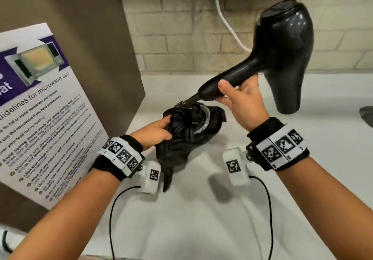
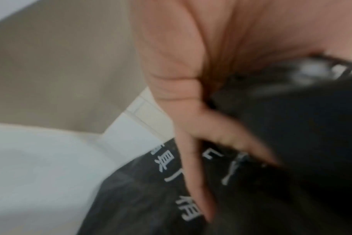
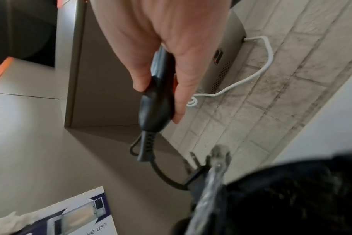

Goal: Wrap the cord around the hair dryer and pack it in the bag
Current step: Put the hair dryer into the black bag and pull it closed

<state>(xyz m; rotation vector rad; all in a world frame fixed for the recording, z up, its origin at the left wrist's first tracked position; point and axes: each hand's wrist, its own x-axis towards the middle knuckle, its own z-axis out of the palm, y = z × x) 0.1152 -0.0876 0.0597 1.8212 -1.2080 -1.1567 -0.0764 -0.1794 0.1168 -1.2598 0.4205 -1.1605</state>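
Observation:
My right hand (image 1: 238,96) grips the handle of a glossy black hair dryer (image 1: 282,43), held up over the white counter (image 1: 201,209) with its nozzle pointing down. The right wrist view shows the handle (image 3: 157,108) between thumb and fingers. From the handle end the black cord (image 1: 181,122) runs down into a coiled bundle at the mouth of the black bag (image 1: 181,148), which lies crumpled on the counter. The plug (image 3: 193,173) sticks out beside the bag (image 3: 291,198). My left hand (image 1: 155,130) holds the bag's edge next to the coil; its fingers (image 2: 191,174) lie along the printed fabric (image 2: 151,198).
A microwave guidelines sign (image 1: 40,108) leans against a brown cabinet panel (image 1: 90,27) at the left. A white cable (image 1: 222,17) hangs down the tiled back wall. A dark object (image 1: 367,114) shows at the right edge of the counter.

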